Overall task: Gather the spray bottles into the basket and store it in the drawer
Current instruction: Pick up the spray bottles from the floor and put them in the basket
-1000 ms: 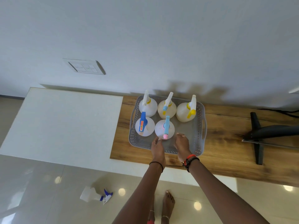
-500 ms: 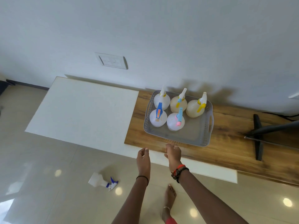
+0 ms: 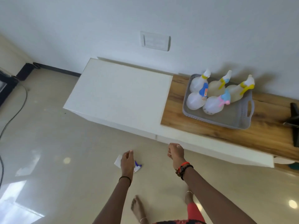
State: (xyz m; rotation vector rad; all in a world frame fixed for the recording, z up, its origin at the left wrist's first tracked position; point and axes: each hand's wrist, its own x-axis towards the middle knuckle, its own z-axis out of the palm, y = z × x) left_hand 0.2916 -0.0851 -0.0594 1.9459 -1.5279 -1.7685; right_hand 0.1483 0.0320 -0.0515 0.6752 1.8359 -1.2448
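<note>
A grey plastic basket (image 3: 242,113) sits on the wooden top at the right, holding several white and cream spray bottles (image 3: 212,104) with blue, yellow and pink triggers. One more white spray bottle with a blue-violet trigger (image 3: 137,167) lies on the floor tiles, mostly hidden behind my left hand (image 3: 127,162). That hand hovers above it with relaxed fingers and holds nothing. My right hand (image 3: 175,152) hangs in front of the white cabinet's front edge, fingers loosely curled, empty.
A low white cabinet (image 3: 119,94) runs along the wall and joins the wooden top (image 3: 267,133). A black stand (image 3: 293,120) sits at the far right. A dark cable (image 3: 14,113) trails over the floor at the left. My bare feet are below.
Both hands have left the basket and dropped toward the floor. My view swung left and down, so the fallen bottle now lies under my left hand.
</note>
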